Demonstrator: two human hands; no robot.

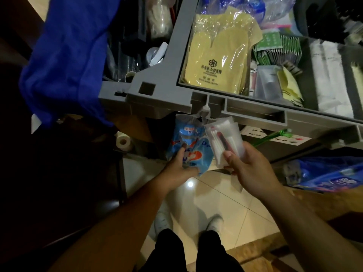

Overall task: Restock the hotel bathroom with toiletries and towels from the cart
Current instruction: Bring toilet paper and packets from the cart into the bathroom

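Dim light; left side of the scene is nearly black, nothing legible there.

Right grip [251, 169]: thumb and curled fingers pinch a small stack of frosted clear plastic sachets [224, 138] near the front edge of the grey plastic cart [196, 103]. White and red contents show through, but the type cannot be made out.

Left grip [180, 167]: rests on a blue printed plastic bag [186, 138] hanging under the cart rim. One finger lies straight on its front and the rest are hidden, so I cannot tell whether it has hold of the bag.

Cart tray, far:
- yellow cloths in clear wrap [218, 55];
- green paper sachets [279, 50] to their right; the items beyond are blurred.

A blue cloth [66, 61] drapes over the cart's left end. A white toilet roll [123, 142] sits below it. A blue plastic pack [330, 177] is cut off at the right edge.
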